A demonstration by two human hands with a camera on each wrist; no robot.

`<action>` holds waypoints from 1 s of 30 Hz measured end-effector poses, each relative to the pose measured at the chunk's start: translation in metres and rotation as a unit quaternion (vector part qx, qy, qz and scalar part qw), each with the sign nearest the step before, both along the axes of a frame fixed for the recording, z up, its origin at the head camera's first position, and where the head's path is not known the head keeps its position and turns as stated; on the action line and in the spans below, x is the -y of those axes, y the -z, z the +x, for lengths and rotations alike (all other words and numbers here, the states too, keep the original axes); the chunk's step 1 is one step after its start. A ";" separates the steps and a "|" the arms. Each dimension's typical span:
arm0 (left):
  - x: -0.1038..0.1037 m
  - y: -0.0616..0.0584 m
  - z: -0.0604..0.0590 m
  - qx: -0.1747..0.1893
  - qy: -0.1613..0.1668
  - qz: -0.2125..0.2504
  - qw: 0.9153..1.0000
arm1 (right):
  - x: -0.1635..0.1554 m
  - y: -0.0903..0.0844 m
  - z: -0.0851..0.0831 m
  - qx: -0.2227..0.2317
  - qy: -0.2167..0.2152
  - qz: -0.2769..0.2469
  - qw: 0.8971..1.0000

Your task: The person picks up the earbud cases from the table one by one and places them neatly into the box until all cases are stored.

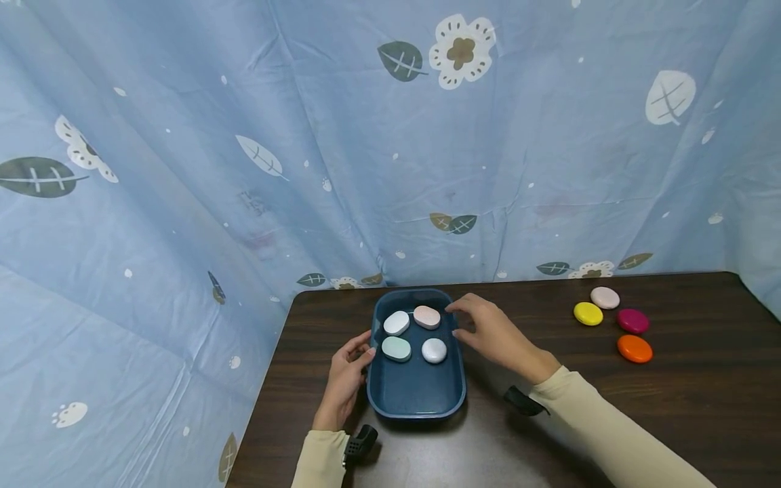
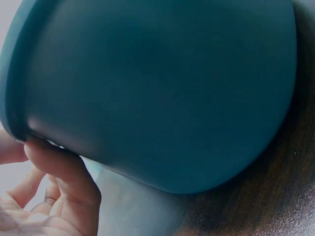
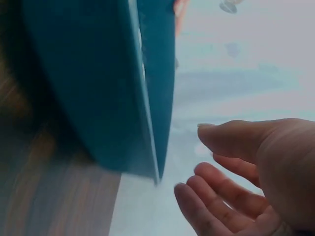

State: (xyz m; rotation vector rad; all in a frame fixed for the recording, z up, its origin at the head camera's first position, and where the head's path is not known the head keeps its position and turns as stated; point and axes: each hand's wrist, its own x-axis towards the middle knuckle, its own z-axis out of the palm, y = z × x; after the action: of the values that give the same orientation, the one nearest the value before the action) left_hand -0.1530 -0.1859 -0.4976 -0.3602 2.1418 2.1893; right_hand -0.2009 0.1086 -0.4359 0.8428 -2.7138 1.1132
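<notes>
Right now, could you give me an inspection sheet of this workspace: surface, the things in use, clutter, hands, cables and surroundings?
Surface: dark wooden table.
Things in use: blue tray holding four pale stones: white stone, pink stone, green stone, grey stone.
Clutter: four more stones at the right: yellow, pale pink, magenta, orange.
Hands: left hand touches the tray's left rim; right hand open at its right rim, no grip seen.
Cables: nothing seen.
Surroundings: blue floral curtain behind.
</notes>
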 end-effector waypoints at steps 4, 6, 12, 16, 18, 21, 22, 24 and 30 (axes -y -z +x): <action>0.000 0.001 0.000 -0.004 0.002 -0.006 1.000 | -0.028 0.004 0.007 -0.022 0.036 -0.014 0.999; 0.000 0.001 0.000 -0.007 0.002 -0.008 1.000 | -0.042 0.007 0.010 -0.025 0.053 -0.012 0.998; 0.000 0.000 0.001 -0.004 0.002 -0.007 1.000 | -0.086 0.018 0.021 -0.007 0.100 0.002 0.995; -0.002 -0.001 0.002 -0.001 0.003 -0.004 1.000 | -0.117 0.028 0.029 0.002 0.135 0.007 0.991; -0.002 -0.001 0.002 0.001 0.003 -0.005 1.000 | -0.133 0.034 0.033 0.004 0.152 0.007 0.988; -0.002 0.000 0.002 0.002 0.001 -0.010 1.000 | -0.156 0.043 0.038 0.009 0.175 0.006 0.984; -0.001 0.000 0.002 0.002 0.000 -0.011 1.000 | -0.163 0.046 0.040 0.011 0.184 0.007 0.983; -0.001 0.001 0.001 0.003 -0.003 -0.017 1.000 | -0.177 0.051 0.043 0.016 0.200 0.015 0.980; -0.001 0.002 0.002 0.002 -0.004 -0.027 1.000 | -0.207 0.058 0.049 0.014 0.244 0.033 0.969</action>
State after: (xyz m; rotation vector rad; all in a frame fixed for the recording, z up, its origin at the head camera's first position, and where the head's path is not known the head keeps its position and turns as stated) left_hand -0.1506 -0.1850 -0.4993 -0.3759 2.2041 2.1376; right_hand -0.1515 0.3156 -0.4938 0.1389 -2.7650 0.9307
